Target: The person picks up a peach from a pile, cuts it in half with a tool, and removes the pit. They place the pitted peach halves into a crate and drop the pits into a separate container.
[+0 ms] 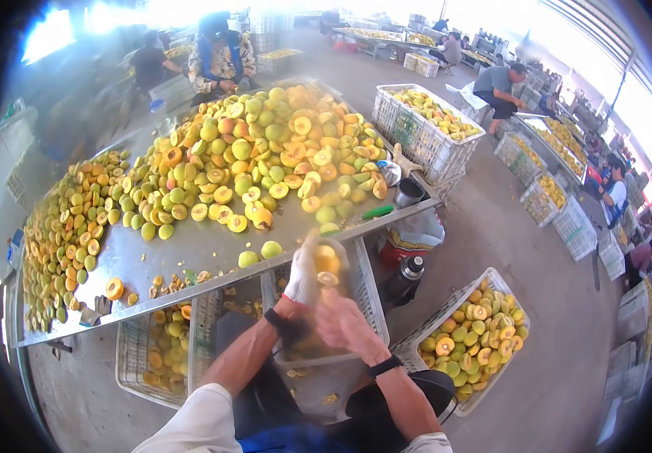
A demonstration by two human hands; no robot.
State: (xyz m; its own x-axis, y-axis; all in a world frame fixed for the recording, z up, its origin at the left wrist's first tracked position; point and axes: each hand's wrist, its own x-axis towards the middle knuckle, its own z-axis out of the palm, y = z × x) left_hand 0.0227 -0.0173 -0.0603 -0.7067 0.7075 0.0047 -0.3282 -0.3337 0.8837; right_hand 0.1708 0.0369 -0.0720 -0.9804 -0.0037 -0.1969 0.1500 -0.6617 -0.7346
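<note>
My left hand [303,273], in a white glove, is closed around a halved yellow peach [327,259] above the crate between my knees. My right hand [341,323], bare and blurred by motion, is closed just below it, by a second cut piece [327,279]. Whatever the right fingers grip is hidden in the blur. Beyond my hands, the metal table [213,253] bears a large heap of cut and whole peaches [243,151]. A whole green peach [271,249] lies near its front edge. Under my hands stands a pale plastic crate [375,302].
A green-handled tool [377,213] and a metal cup [409,192] sit at the table's right corner. A black thermos [405,279] stands below. Crates of peaches [473,340] flank me. A grey glove [96,310] lies at left. A co-worker [220,60] sits across the table.
</note>
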